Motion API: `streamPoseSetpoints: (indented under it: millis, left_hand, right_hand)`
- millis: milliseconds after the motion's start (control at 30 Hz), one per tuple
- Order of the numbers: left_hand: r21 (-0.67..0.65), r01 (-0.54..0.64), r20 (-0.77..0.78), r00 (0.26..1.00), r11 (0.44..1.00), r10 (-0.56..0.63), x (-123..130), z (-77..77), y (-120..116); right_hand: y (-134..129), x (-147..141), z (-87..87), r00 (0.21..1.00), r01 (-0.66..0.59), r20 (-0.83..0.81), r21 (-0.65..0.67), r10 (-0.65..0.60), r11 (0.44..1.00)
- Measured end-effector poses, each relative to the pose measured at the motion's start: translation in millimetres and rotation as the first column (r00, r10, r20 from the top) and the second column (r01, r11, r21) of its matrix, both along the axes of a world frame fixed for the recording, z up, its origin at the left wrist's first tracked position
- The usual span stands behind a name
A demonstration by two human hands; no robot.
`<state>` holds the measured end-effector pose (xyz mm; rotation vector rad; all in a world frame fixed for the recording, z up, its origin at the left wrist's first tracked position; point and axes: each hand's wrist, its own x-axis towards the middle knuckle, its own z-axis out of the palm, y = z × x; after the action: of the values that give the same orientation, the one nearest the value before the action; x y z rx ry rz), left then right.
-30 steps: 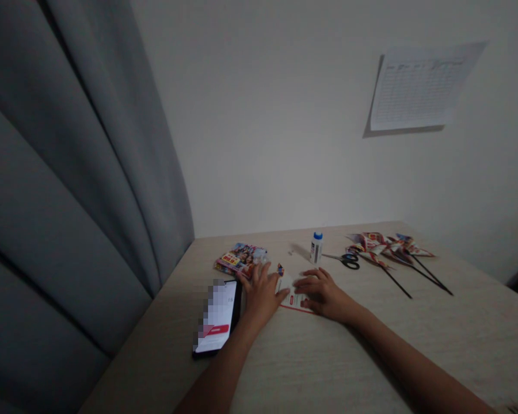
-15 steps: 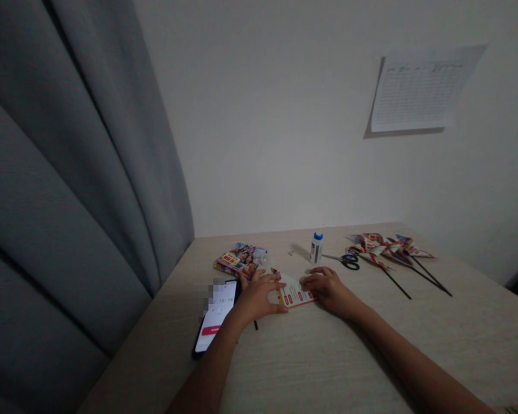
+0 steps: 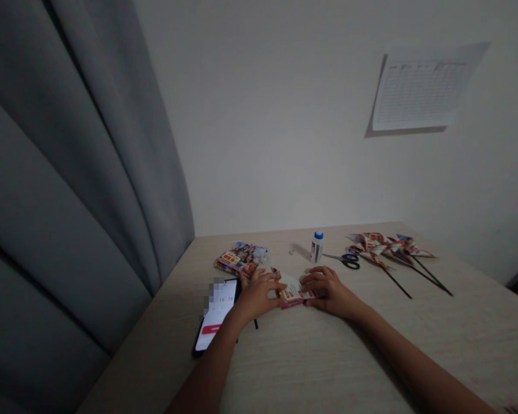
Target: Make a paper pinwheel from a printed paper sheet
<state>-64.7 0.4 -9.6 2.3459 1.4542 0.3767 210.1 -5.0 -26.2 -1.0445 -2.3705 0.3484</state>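
Observation:
A printed paper piece (image 3: 294,291) lies on the table between my hands, its near edge bent up with a pinkish strip showing. My left hand (image 3: 259,294) grips its left side, thumb at the near corner and fingers on top. On the right side, my right hand (image 3: 326,290) holds the paper with bent fingers above and the thumb at the near edge. Part of the paper is hidden under the fingers. A thin dark stick (image 3: 256,324) pokes out beneath my left hand.
Left of my hands lie a phone (image 3: 216,316) and a stack of colourful paper (image 3: 242,257). Behind them stands a glue bottle (image 3: 316,248) beside scissors (image 3: 349,261). Paper pinwheels (image 3: 382,247) on dark sticks lie at the right.
The paper's near edge, flat before, is now bent up. My left thumb has drawn in to the edge, and my right thumb now shows at the near side.

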Motion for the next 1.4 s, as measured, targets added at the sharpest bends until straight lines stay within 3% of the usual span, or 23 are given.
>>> streamPoseSetpoints:
  millis: [233, 433, 667, 833, 933, 1200, 1400]
  left_hand:
    - [0.076, -0.056, 0.024, 0.998, 0.996, 0.054, 9, 4.2, -5]
    - [0.111, -0.076, -0.023, 0.997, 0.991, 0.079, 13, 4.5, -6]
    - [0.096, -0.127, -0.076, 0.988, 0.987, 0.135, 13, 5.8, -5]
    - [0.084, -0.170, -0.094, 0.980, 0.982, 0.178, 13, 4.7, -4]
    - [0.063, -0.162, -0.091, 0.982, 0.985, 0.167, 12, 6.3, -5]
    - [-0.027, -0.009, -0.108, 0.994, 1.000, 0.006, 5, 6.7, -7]
    - [-0.022, 0.002, -0.111, 0.994, 1.000, -0.004, 5, 1.0, -7]
  right_hand:
    - [-1, -2, 1.9, 0.997, 0.034, -0.068, 0.011, -0.033, 0.999]
    - [2, -4, -4.6, 0.959, 0.194, -0.198, -0.054, -0.201, 0.979]
    - [10, -4, -10.9, 0.923, 0.263, -0.255, -0.128, -0.288, 0.956]
    - [15, 1, -19.3, 0.883, 0.375, -0.280, -0.063, -0.377, 0.925]
    - [16, 5, -19.2, 0.894, 0.394, -0.227, -0.006, -0.385, 0.919]
    - [12, 7, -12.8, 0.922, 0.377, 0.050, 0.094, -0.383, 0.921]
    - [8, 3, -13.3, 0.909, 0.403, 0.068, 0.103, -0.410, 0.910]
